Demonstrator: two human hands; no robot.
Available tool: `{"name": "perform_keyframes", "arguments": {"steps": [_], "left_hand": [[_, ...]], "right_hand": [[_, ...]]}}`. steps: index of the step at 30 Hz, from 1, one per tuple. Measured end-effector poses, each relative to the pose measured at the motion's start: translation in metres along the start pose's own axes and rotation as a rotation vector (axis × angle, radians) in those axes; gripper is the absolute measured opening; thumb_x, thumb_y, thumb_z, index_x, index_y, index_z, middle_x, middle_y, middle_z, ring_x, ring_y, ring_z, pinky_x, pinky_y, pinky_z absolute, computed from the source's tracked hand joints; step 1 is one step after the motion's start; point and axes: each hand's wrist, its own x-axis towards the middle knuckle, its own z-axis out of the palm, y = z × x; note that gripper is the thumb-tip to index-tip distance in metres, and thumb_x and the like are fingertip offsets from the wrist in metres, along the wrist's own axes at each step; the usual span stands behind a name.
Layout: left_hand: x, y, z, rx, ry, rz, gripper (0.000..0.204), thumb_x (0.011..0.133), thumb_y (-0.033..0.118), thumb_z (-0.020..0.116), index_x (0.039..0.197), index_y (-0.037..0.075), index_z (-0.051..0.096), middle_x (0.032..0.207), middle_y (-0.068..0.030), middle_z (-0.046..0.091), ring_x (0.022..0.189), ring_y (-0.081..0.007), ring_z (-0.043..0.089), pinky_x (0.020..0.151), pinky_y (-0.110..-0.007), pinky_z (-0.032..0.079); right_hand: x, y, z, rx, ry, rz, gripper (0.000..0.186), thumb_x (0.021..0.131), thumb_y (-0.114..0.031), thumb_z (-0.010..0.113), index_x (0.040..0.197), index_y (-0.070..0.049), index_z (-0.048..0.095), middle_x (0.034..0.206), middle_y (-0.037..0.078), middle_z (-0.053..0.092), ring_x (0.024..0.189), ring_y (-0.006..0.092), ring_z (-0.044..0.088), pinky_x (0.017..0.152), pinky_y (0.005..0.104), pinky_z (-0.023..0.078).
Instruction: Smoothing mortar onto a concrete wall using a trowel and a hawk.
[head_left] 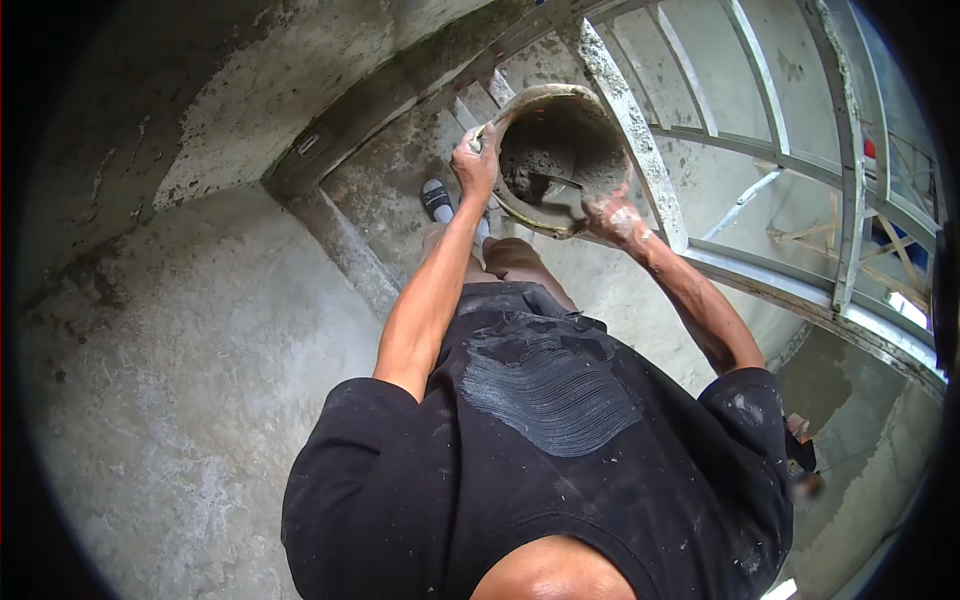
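Observation:
A round bucket (552, 93), its rim and inside coated with grey mortar, is held out above my legs. My left hand (476, 160) is closed on the left side of the rim, fingers wrapped over it. Low on the right side, my mortar-smeared right hand (612, 213) grips the rim too. Wet grey material lies inside; its exact amount and any tool in it are hard to make out. My feet, in dark sandals (436, 202) and pale socks, are partly hidden below the bucket and my arms.
A mortar-spattered metal railing (645, 150) runs along the right, with wooden bracing (890, 250) visible beyond it. A rough concrete wall (220, 110) rises at upper left. Grey concrete surfaces (180, 380) lie on the left, with a narrow ledge (350, 250) beside my feet.

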Motion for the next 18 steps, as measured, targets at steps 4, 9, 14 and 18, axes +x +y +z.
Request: {"name": "perform_keyframes", "arguments": {"steps": [4,9,14,18], "left_hand": [[0.000,0.001,-0.004,0.015,-0.089,-0.003,0.044,0.083,0.041,0.059,0.092,-0.002,0.063,0.076,-0.0149,0.064,0.069,-0.0219,0.061,0.066,-0.032,0.046],[-0.003,0.003,-0.007,-0.026,-0.143,0.007,0.046,0.083,0.042,0.058,0.096,-0.002,0.062,0.081,-0.0134,0.064,0.074,-0.0175,0.059,0.070,-0.030,0.045],[-0.007,0.004,-0.008,-0.052,-0.152,0.015,0.041,0.084,0.035,0.060,0.098,-0.003,0.060,0.082,-0.0113,0.064,0.075,-0.0146,0.057,0.072,-0.029,0.045],[-0.007,0.004,-0.006,-0.070,-0.135,0.049,0.035,0.084,0.029,0.061,0.097,-0.004,0.060,0.078,-0.0082,0.062,0.072,-0.0115,0.054,0.069,-0.027,0.045]], "right_hand": [[-0.022,-0.003,-0.025,0.079,0.068,0.105,0.012,0.080,-0.011,0.045,0.084,-0.006,0.055,0.074,0.013,0.061,0.064,0.0295,0.061,0.065,0.0420,0.049],[-0.027,-0.025,-0.025,0.101,0.008,0.151,0.012,0.080,-0.011,0.045,0.084,-0.006,0.054,0.075,0.015,0.060,0.065,0.0298,0.061,0.058,0.0405,0.049],[0.020,-0.020,0.028,0.046,0.049,0.183,0.026,0.084,-0.020,0.043,0.101,-0.005,0.055,0.089,0.016,0.061,0.081,0.0299,0.062,0.074,0.0526,0.045],[0.028,-0.001,0.039,0.216,-0.048,0.384,0.038,0.085,-0.036,0.044,0.105,-0.005,0.053,0.095,0.019,0.060,0.087,0.0325,0.061,0.080,0.0659,0.035]]}}
